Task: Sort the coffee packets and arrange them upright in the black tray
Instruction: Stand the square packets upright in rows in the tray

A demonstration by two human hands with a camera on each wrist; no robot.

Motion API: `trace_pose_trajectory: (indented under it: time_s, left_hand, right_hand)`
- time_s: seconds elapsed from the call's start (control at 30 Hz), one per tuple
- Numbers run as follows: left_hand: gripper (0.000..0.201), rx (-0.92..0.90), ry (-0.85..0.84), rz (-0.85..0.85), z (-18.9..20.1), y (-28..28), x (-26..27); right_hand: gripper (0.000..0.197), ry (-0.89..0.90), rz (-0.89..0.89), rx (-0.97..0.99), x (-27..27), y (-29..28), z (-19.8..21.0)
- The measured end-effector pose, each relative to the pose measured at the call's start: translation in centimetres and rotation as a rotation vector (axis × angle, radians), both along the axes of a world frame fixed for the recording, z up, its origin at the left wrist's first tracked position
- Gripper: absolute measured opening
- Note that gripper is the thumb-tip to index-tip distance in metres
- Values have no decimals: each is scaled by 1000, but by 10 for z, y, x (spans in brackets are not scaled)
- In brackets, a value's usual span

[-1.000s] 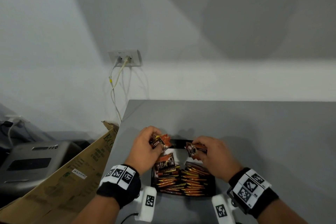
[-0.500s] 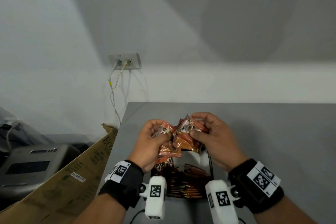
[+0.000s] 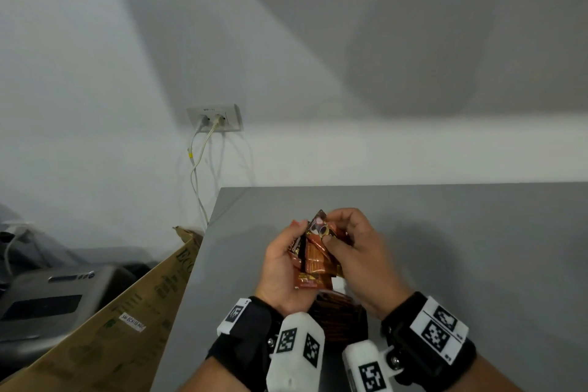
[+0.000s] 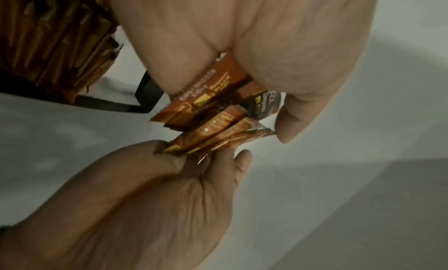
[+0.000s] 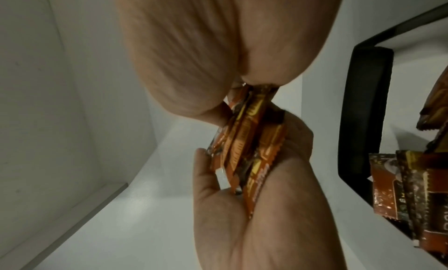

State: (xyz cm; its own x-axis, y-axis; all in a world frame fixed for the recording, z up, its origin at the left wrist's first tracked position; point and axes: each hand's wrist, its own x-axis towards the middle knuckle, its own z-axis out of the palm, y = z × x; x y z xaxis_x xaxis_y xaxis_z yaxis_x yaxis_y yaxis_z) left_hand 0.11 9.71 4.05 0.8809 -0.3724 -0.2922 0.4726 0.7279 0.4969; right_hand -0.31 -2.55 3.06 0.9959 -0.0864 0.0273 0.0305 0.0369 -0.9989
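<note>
Grey walls were seen behind a grey counter (image 3: 445, 248), with a socket (image 3: 214, 118) and cables on the wall and a cardboard box (image 3: 105, 328) at the left. Orange-brown foil packets (image 3: 313, 259), with dark printed panels and crimped ends, were held as a fanned bunch above the counter. The bunch was gripped from below by the left hand (image 3: 281, 267), fingers curled round it, and its upper packets were pinched by the right hand (image 3: 359, 261). More packets were stood on edge in the black tray (image 5: 363, 105), directly below the hands near the front edge. Compared with a second earlier, both hands had been lifted out of the tray, and the packets had been gathered together between them.
</note>
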Motion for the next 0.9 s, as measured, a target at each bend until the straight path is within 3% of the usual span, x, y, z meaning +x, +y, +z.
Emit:
trace_pose_trajectory:
  time_s: [0.17,0.3,0.4,0.5,0.53,0.63,0.73,0.9]
  left_hand:
    - [23,53,-14,-37,7,-2,-11]
    - [13,155,-25,-135,5,4,-12]
    - [33,260,-28,-148,1,11,-13]
    - [34,278,-16,-128,-4,13,-15]
    - [34,264,-21,-130,-4,14,-17]
    - [34,232,-61,-165,-6,17,-22]
    - [30,177,-97,-203,-7,25,-25]
    - [37,75,-130,-255,-8,34,-27]
  right_hand:
    - [30,-80,19,-201,-15,1,6]
    - [11,-95,82,-269,-29,3,7]
    - [33,-68,290,-374,-37,-2,8]
    - [86,-42,458,-649,-40,-5,9]
    - [92,-86,442,-739,-39,-4,9]
    - [71,-248,372,-816,-38,-2,10]
    - [52,-249,416,-799,-40,-5,16]
    - [39,-276,440,-797,-42,-4,27]
